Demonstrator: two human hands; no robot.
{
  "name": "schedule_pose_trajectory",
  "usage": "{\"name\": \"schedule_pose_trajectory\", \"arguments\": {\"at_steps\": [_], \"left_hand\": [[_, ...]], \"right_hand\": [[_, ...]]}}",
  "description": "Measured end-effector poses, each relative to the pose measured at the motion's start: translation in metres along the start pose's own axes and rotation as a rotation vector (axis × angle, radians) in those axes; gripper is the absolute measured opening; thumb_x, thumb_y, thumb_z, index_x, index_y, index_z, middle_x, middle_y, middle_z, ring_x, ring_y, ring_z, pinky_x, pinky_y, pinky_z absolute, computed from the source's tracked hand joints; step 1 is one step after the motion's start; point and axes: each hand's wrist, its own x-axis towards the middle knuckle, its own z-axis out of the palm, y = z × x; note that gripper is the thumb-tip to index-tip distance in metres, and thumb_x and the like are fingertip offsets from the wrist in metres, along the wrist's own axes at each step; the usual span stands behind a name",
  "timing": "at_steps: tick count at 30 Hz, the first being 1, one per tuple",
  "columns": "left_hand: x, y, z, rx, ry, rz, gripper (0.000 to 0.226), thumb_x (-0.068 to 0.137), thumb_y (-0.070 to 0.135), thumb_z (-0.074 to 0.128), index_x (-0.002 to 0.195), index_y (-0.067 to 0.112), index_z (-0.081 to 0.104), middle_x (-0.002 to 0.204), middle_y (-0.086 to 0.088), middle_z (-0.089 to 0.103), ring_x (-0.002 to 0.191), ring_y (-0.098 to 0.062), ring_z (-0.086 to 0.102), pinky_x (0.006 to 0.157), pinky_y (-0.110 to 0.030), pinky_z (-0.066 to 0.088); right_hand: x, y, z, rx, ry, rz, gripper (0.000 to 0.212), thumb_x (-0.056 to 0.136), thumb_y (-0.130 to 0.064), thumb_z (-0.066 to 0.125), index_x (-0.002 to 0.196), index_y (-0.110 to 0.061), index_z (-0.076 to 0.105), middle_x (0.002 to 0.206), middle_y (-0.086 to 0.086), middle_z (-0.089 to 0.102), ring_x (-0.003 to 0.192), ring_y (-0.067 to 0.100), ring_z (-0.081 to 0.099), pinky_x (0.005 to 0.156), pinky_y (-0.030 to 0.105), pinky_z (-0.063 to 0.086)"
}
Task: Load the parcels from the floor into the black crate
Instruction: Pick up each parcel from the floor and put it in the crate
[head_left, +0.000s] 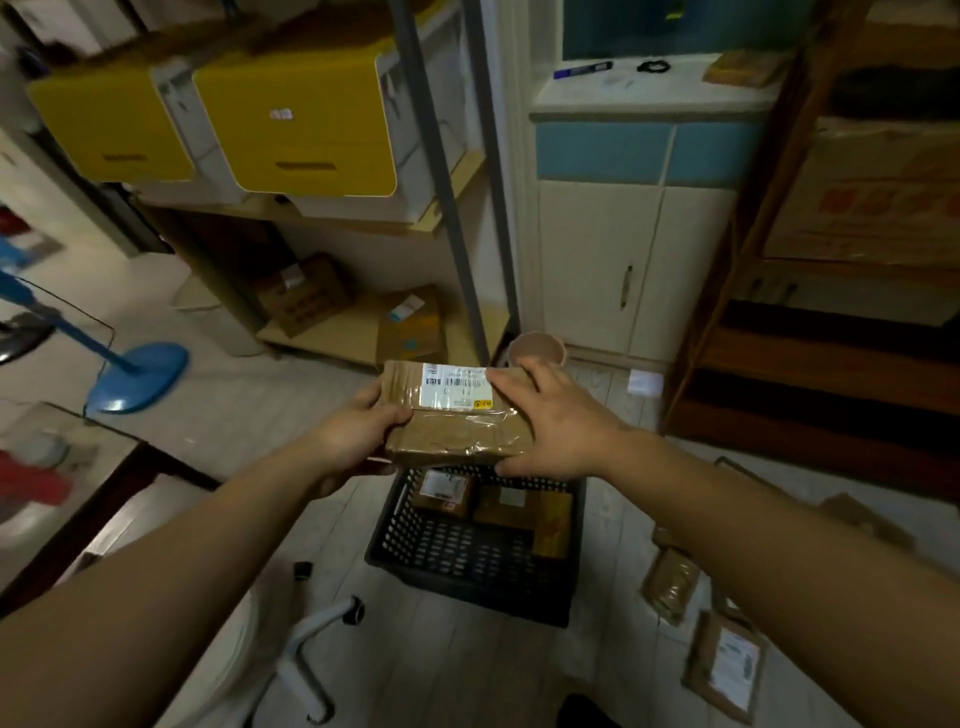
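A brown cardboard parcel (457, 431) with a white shipping label hangs in the air above the far end of the black crate (441, 561). My left hand (358, 434) grips its left edge, thumb on top. My right hand (550, 421) holds its right side, fingers over the top. Inside the crate lie a labelled brown parcel (447, 491) and another brown parcel (524, 512) at the far side. On the floor to the right lie a brown padded envelope (670, 584) and a flat labelled parcel (727, 665).
A white chair base (306, 639) with castors sits left of the crate. A blue fan stand (137, 374) is on the floor at left. A shelf rack (363, 332) with boxes stands behind, a brown cup (535, 348) beside it, and a dark wooden shelf (810, 364) at right.
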Motion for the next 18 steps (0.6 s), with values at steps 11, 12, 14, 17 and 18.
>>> {"name": "schedule_pose_trajectory", "arguments": {"at_steps": [11, 12, 14, 17, 18], "left_hand": [[0.105, -0.007, -0.033, 0.657, -0.083, 0.385, 0.095, 0.078, 0.037, 0.069, 0.148, 0.03, 0.005, 0.157, -0.002, 0.011, 0.14, -0.028, 0.023, 0.11, -0.047, 0.03], [0.116, -0.009, -0.039, 0.763, -0.108, 0.465, 0.099, 0.075, 0.044, 0.07, 0.148, 0.03, 0.005, 0.158, -0.001, 0.001, 0.142, -0.027, 0.014, 0.11, -0.046, 0.024], [0.14, -0.015, -0.05, 0.945, -0.188, 0.655, 0.102, 0.068, 0.057, 0.068, 0.148, 0.027, 0.011, 0.158, 0.0, -0.001, 0.143, -0.025, 0.008, 0.11, -0.041, 0.018], [0.18, -0.035, -0.053, 1.221, -0.309, 0.804, 0.104, 0.067, 0.062, 0.067, 0.147, 0.027, 0.01, 0.157, -0.003, 0.003, 0.143, -0.026, 0.004, 0.113, -0.04, 0.013], [0.193, -0.043, -0.05, 1.243, -0.344, 0.787, 0.104, 0.068, 0.06, 0.067, 0.147, 0.028, 0.008, 0.156, -0.002, 0.003, 0.143, -0.026, 0.004, 0.114, -0.043, 0.015]], "right_hand": [[0.063, 0.003, 0.044, -0.07, 0.046, 0.203, 0.105, 0.064, -0.064, 0.07, 0.145, -0.038, 0.009, 0.153, 0.004, 0.006, 0.139, 0.03, 0.007, 0.111, 0.048, 0.021], [0.069, 0.0, 0.052, -0.057, 0.031, 0.245, 0.104, 0.064, -0.063, 0.07, 0.145, -0.039, 0.009, 0.153, 0.002, 0.004, 0.139, 0.03, 0.007, 0.111, 0.047, 0.022], [0.08, -0.002, 0.069, -0.032, -0.004, 0.316, 0.103, 0.067, -0.062, 0.069, 0.145, -0.041, 0.006, 0.154, -0.001, -0.002, 0.138, 0.03, 0.008, 0.11, 0.046, 0.023], [0.1, 0.001, 0.1, -0.003, -0.07, 0.39, 0.102, 0.069, -0.061, 0.068, 0.145, -0.042, 0.003, 0.154, -0.004, -0.009, 0.138, 0.031, 0.01, 0.109, 0.046, 0.026], [0.105, 0.004, 0.111, 0.013, -0.08, 0.403, 0.102, 0.069, -0.061, 0.068, 0.145, -0.042, 0.003, 0.153, -0.006, -0.011, 0.138, 0.03, 0.008, 0.109, 0.047, 0.026]]}}
